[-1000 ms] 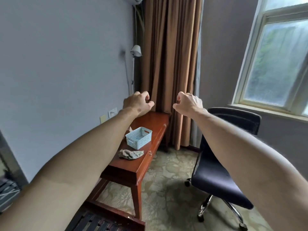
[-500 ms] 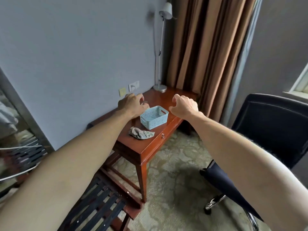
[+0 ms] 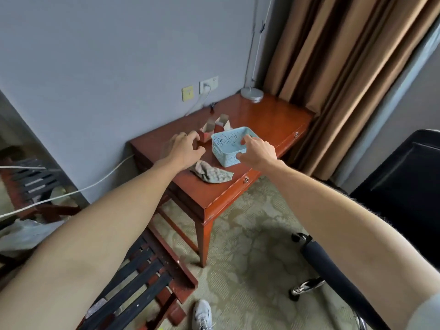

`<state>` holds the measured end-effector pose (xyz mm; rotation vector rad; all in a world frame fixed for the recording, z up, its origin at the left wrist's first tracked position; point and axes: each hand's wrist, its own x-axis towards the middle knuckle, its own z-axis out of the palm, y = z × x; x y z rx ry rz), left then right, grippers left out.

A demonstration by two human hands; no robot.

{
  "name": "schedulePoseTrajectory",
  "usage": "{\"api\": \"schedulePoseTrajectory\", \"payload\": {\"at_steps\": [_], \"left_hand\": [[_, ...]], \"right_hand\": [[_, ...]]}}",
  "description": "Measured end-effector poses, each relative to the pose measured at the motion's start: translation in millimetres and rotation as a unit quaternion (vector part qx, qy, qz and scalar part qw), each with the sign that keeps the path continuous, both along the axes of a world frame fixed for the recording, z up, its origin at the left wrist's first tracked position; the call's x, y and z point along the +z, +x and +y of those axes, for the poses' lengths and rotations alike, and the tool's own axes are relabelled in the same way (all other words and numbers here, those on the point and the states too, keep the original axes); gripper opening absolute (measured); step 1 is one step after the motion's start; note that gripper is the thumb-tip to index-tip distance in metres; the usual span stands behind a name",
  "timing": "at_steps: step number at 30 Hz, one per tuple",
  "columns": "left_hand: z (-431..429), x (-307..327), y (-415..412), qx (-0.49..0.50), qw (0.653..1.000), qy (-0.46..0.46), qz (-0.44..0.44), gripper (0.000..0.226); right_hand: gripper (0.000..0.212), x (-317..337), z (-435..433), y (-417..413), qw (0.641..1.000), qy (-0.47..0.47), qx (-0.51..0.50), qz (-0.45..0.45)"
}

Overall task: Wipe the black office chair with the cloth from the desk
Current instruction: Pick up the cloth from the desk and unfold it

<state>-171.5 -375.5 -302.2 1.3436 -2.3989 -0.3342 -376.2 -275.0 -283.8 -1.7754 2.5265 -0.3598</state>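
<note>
Cloth (image 3: 210,173): grey, crumpled, lying on the desk (image 3: 273,115) just below and between both hands, untouched. Left hand (image 3: 184,148) hovers just above the cloth's left end, fingers loosely curled, holding nothing. Right hand (image 3: 258,152) hangs at the near rim of the blue basket (image 3: 226,141), likewise loose and empty.

Step, as judged — reaching for the cloth, pickup not yet made. The next move calls for one hand to drop and pinch the bunched fabric.

Black office chair (image 3: 404,182) is well off to the right of the right hand.

Count — one cloth, one basket, one chair, one desk, two hands.
</note>
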Motion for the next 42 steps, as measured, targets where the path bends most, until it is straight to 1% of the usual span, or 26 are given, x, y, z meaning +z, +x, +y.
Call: {"api": "schedulePoseTrajectory", "payload": {"at_steps": [6,10,14,21,28,38,42], "left_hand": [[-60.9,-41.3,-12.1,0.018,0.999,0.001,-0.035,0.035],[-82.4,-72.1,-12.1,0.011,0.998,0.031,-0.057,0.035],[-108.7,-100.3,-12.7,0.007,0.996,0.060,-0.072,0.035],[-131.9,-151.9,-28.2,0.007,0.992,0.092,-0.092,0.037],[-148.3,-180.5,-53.7,-0.005,0.988,0.121,-0.095,0.038],[-169.2,-206.2,-65.7,0.002,0.982,0.147,-0.115,0.048],[-173.0,-212.0,-74.4,-0.004,0.978,0.159,-0.135,0.055]], "right_hand": [[0.039,-48.8,-68.3,5.5,0.999,0.035,0.034,-0.016],[0.041,-81.8,-90.9,3.0,0.996,0.076,0.034,-0.035],[0.046,-111.4,-112.7,0.4,0.993,0.092,0.026,-0.062],[0.044,-164.4,-136.9,-8.3,0.983,0.161,0.017,-0.092],[0.045,-203.1,-153.9,-22.7,0.978,0.175,0.007,-0.114],[0.043,-242.9,-176.6,-32.9,0.968,0.223,0.020,-0.113],[0.043,-252.6,-178.0,-33.1,0.965,0.243,0.027,-0.093]]}}
